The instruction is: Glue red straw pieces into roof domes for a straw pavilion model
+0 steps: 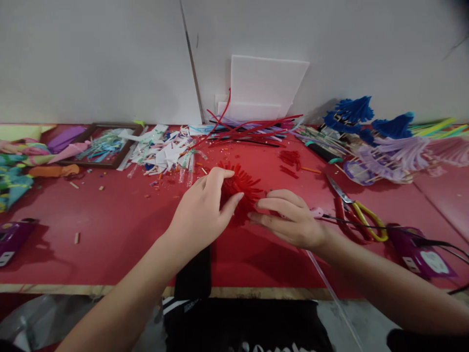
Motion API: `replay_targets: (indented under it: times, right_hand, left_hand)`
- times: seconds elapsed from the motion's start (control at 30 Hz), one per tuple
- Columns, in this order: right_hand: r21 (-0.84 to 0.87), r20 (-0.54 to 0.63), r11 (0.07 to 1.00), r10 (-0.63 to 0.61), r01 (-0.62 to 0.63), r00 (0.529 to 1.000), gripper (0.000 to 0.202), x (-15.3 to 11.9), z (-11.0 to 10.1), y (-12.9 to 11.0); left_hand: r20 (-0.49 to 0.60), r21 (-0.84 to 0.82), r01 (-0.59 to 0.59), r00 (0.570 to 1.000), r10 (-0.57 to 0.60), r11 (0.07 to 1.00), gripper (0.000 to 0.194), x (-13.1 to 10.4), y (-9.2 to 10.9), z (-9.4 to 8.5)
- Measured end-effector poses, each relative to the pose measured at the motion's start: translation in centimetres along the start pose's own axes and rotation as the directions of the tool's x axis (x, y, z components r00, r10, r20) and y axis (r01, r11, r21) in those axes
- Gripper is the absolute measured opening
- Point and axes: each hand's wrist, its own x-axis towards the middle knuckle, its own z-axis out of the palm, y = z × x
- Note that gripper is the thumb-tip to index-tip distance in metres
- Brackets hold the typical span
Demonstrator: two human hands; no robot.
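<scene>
Near the middle of the red table, a fan of short red fuzzy strips (242,182) spreads out between my hands. My left hand (205,203) is curled round its left side, with the thumb and index finger gripping it. On the other side, my right hand (289,215) touches the lower right edge of the strips with bent fingers. A pink-tipped tool (317,212) with a black cord lies by the right hand, its other end hidden behind the fingers. What is under the fan is hard to make out against the red table.
Scissors (351,203) with red and yellow handles lie at the right, beside a purple box (421,252) with cords. Paper scraps (168,151), long red stems (256,128) and blue fan shapes (394,126) line the back. A black phone (194,274) is at the front edge.
</scene>
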Motion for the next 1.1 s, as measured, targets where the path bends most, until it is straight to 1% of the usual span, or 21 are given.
replay_targets:
  times: [0.07,0.13,0.3,0.43,0.53,0.6,0.7,0.77,0.83,0.87,0.93,0.97,1.03,1.07,1.1]
  right_hand:
    - [-0.029,0.046,0.999,-0.032,0.033,0.998,0.007,0.2,-0.3,0.2]
    - [-0.036,0.079,0.999,-0.038,0.041,0.996,0.011,0.3,-0.5,0.3]
    - [-0.012,0.111,1.000,-0.003,0.005,0.994,0.007,0.2,-0.3,0.5]
    - [-0.022,0.093,0.999,0.025,-0.023,0.995,0.005,0.1,-0.1,0.4]
    - [0.005,0.052,0.999,0.045,-0.045,0.998,0.016,-0.3,-0.3,0.3]
    - [0.018,0.017,0.996,0.091,-0.091,0.996,0.022,-0.7,-0.5,0.4]
    - [-0.007,-0.025,0.975,0.221,-0.222,0.975,0.022,-1.5,-0.9,0.7]
    - [-0.040,-0.036,0.949,0.312,-0.314,0.949,0.025,-2.0,-1.3,1.0]
    - [-0.086,-0.045,0.920,0.380,-0.382,0.924,0.026,-2.6,-1.9,1.4]
    - [-0.110,-0.053,0.906,0.405,-0.408,0.913,0.026,-3.0,-2.3,1.5]
    - [-0.144,-0.061,0.876,0.457,-0.461,0.887,0.024,-3.9,-3.1,1.7]
    - [-0.154,-0.054,0.859,0.487,-0.489,0.872,0.023,-4.5,-3.4,1.7]
    - [-0.167,-0.017,0.825,0.546,-0.541,0.838,0.020,-5.8,-4.0,1.7]
    - [-0.175,0.013,0.812,0.568,-0.557,0.823,0.019,-6.6,-4.1,1.6]
    - [-0.186,0.047,0.801,0.586,-0.569,0.809,0.018,-7.5,-4.2,1.5]
  left_hand:
    - [0.006,-0.010,0.009,1.000,-0.009,1.000,0.028,0.0,0.1,-0.1]
    - [0.008,-0.019,0.012,1.000,-0.012,1.000,0.027,0.1,0.2,-0.1]
    - [0.013,-0.042,0.019,1.000,-0.019,0.999,0.025,0.2,0.3,-0.1]
    - [0.019,-0.059,0.017,1.000,-0.016,0.998,0.024,0.2,0.3,-0.1]
    - [0.021,-0.105,0.026,0.999,-0.024,0.994,0.023,0.5,0.1,-0.4]
    - [0.041,-0.158,0.033,0.999,-0.027,0.987,0.023,0.8,-0.3,-0.6]
    - [0.085,-0.221,0.015,0.996,0.004,0.975,0.024,1.5,-1.0,-1.0]
    - [0.062,-0.282,-0.022,0.997,0.041,0.959,0.026,1.9,-1.6,-1.3]
    - [-0.030,-0.377,-0.053,0.999,0.045,0.925,0.025,2.1,-2.1,-1.8]
    - [-0.090,-0.430,-0.053,0.996,0.016,0.901,0.021,2.2,-2.4,-2.0]
    - [-0.194,-0.554,-0.023,0.976,-0.102,0.832,0.016,2.1,-2.8,-2.6]
    - [-0.221,-0.631,-0.007,0.960,-0.171,0.776,0.019,2.1,-3.1,-2.9]
    - [-0.236,-0.762,0.009,0.927,-0.291,0.648,0.025,1.8,-3.6,-3.3]
    - [-0.235,-0.803,0.014,0.911,-0.338,0.596,0.031,1.7,-3.9,-3.4]
    - [-0.231,-0.825,0.025,0.897,-0.377,0.564,0.039,1.5,-4.2,-3.4]
